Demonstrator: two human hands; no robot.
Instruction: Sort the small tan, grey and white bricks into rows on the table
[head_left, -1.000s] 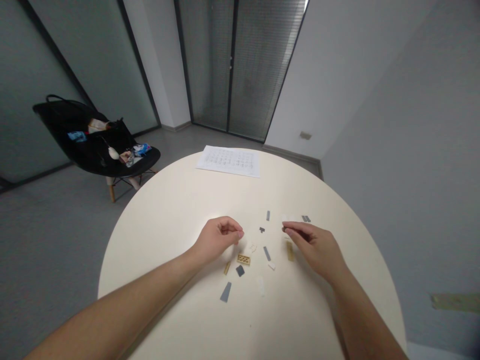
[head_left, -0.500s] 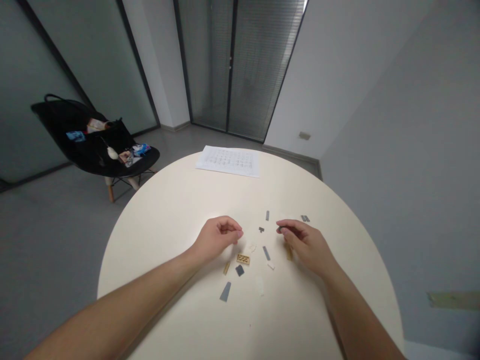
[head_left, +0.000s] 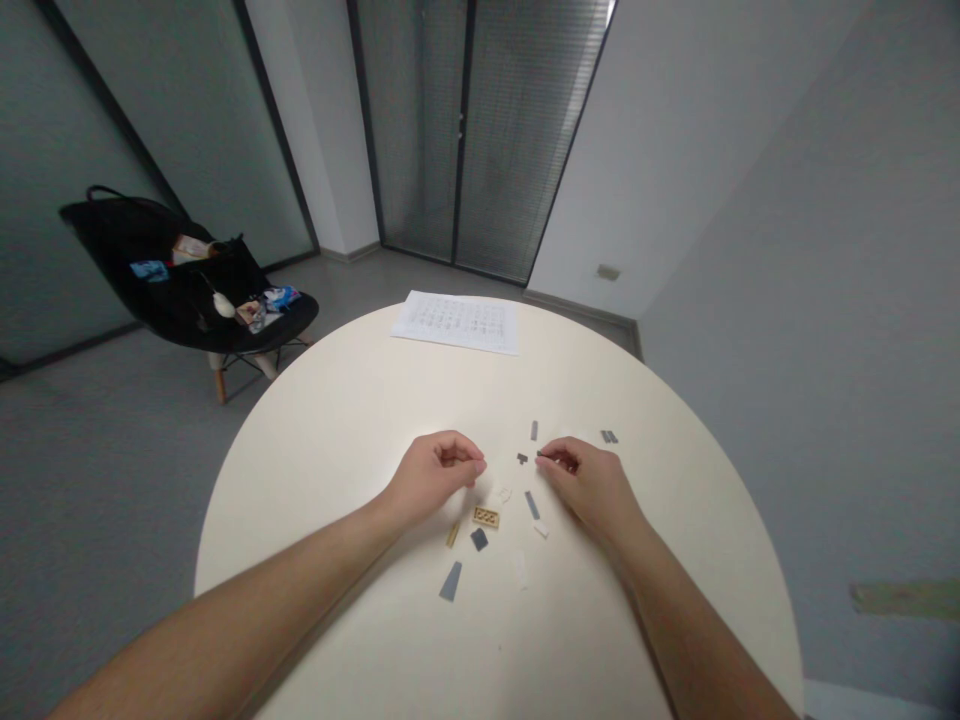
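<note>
My right hand (head_left: 589, 480) pinches a small dark grey building-brick piece (head_left: 540, 454) between thumb and fingertips, most of it covered. Just left of those fingertips lies a dark T-shaped piece (head_left: 522, 459). My left hand (head_left: 442, 472) is closed in a pinch above the table; whatever its fingertips hold, if anything, cannot be made out. In front of it lie a tan brick (head_left: 486, 517) with its hollow side up, a narrow tan piece (head_left: 453, 534) and a dark grey square piece (head_left: 479, 540). A grey strip (head_left: 532, 505) and a white piece (head_left: 541, 529) rest between the hands.
The pieces lie on a round white table (head_left: 322, 440). Nearer me are a grey wedge plate (head_left: 451, 582) and a white strip (head_left: 520, 571). Grey pieces (head_left: 609, 437) lie at the right. Printed paper (head_left: 456, 322) sits at the far edge; a black chair (head_left: 187, 290) stands beyond, left.
My right hand has moved left with the dark grey piece, toward the T-shaped piece. The tan piece seen beneath it is now hidden. My left hand has stayed in place.
</note>
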